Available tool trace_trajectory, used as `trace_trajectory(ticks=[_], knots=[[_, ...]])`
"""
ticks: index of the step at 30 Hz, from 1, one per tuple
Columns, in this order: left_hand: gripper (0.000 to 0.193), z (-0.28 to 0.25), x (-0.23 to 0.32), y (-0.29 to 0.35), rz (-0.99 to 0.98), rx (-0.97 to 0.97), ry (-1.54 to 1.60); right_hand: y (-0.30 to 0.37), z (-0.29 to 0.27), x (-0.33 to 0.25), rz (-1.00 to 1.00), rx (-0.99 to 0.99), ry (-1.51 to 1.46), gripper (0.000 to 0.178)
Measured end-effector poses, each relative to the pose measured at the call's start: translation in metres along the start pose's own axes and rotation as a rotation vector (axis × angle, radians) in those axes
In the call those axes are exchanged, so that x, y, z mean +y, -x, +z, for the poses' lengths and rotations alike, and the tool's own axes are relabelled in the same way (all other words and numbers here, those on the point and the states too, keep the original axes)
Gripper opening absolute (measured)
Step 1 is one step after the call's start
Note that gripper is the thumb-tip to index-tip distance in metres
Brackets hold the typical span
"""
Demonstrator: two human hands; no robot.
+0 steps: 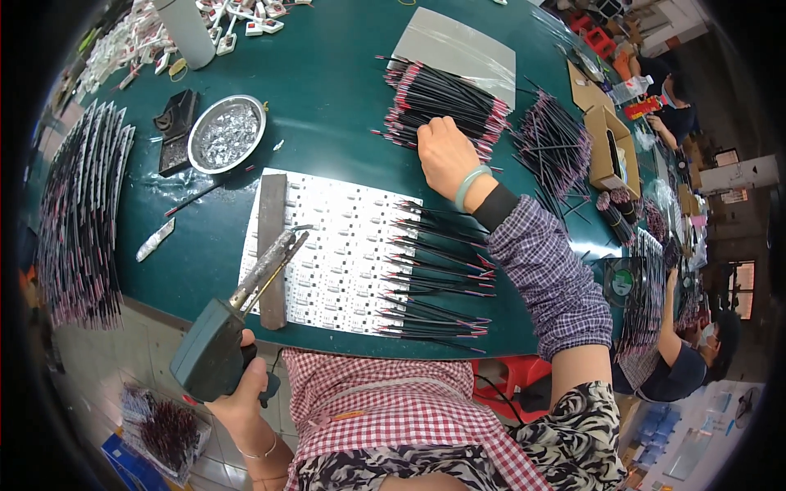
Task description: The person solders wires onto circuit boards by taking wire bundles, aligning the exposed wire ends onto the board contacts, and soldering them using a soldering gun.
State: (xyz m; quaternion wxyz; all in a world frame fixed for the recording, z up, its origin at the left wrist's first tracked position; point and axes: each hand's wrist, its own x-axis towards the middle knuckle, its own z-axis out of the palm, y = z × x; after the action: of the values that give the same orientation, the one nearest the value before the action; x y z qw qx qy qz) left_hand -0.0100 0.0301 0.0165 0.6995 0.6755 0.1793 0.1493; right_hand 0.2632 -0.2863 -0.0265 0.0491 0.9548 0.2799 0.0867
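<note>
In my left hand (pixel 246 389) is a dark green soldering gun (pixel 205 344), my fingers wrapped round its handle. Its metal tip reaches over a white circuit board panel (pixel 327 245) covered with small parts. A grey metal bar (pixel 273 254) lies across the panel's left side. Along the right edge, several black wires (pixel 446 286) with reddish ends stick out from the panel. My right hand (pixel 449 155) is closed at the near side of a stacked pile of black wires (pixel 446 98); its fingertips are partly hidden among them.
Left of the panel are a metal bowl (pixel 227 135) of silvery scraps, a black box (pixel 176 135) and stacked wired panels (pixel 86 221). A loose wire heap (pixel 557 143) and a cardboard box (pixel 610 151) stand at the right. Co-workers (pixel 679 360) sit farther right.
</note>
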Motion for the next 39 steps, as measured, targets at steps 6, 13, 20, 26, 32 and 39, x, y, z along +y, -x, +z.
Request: trace_trajectory(ticks=[6,13,20,26,32,39], knots=[[0.053,0.002,0.006,-0.011,-0.102,0.050,0.070,-0.011,0.008,0.010,-0.018,-0.080,-0.008,0.020],[0.054,0.001,0.007,-0.019,-0.145,0.050,0.119,0.006,0.006,0.022,-0.082,-0.043,-0.220,0.022],[0.056,0.006,0.010,-0.026,-0.156,0.074,0.120,-0.007,-0.085,-0.010,-0.218,-0.160,0.335,0.011],[0.059,0.012,0.014,-0.030,-0.205,0.056,0.105,-0.025,-0.045,-0.068,-0.468,-0.412,0.904,0.015],[0.058,0.005,0.007,-0.028,-0.277,-0.020,0.114,-0.020,-0.037,-0.056,-0.117,-0.426,0.305,0.008],[0.053,0.028,0.008,-0.049,-0.463,-0.113,0.119,0.036,-0.030,-0.070,0.118,-0.017,-0.537,0.032]])
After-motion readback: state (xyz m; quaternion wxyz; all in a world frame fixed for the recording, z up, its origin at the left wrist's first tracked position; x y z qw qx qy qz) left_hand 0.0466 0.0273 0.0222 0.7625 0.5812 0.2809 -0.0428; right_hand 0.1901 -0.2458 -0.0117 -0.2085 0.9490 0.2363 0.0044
